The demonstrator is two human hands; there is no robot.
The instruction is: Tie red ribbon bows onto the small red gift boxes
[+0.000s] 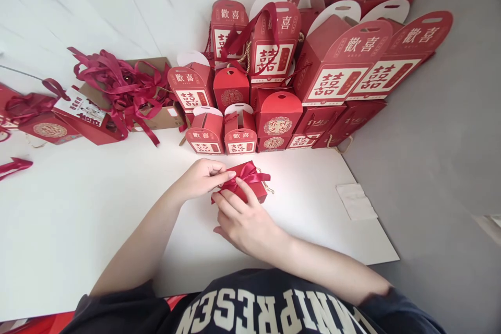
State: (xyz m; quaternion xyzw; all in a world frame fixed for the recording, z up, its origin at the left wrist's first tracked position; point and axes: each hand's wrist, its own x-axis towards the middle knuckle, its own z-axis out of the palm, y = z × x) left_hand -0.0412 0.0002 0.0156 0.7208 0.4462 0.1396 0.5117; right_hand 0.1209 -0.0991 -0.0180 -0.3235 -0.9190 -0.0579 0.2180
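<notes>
Sweatshirt [250, 308], fingers [235, 201] on ribboned red box [256, 193]

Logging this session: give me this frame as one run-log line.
left hand: at red gift box | right hand: on dark red ribbon bow | behind: stacked red boxes

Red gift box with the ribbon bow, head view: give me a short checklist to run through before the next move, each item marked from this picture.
1. Left hand at the red gift box, fingertips at the bow: ok.
2. Right hand on the box, fingers across the ribbon: ok.
3. Ribbon bow formed, loops spread over the top: ok.
4. Knot tight: cannot tell, fingers cover it.
5. Twine handle out past the box's far end, not caught in the bow: ok.
6. Row of red boxes standing apart from the box in hand: ok.
</notes>
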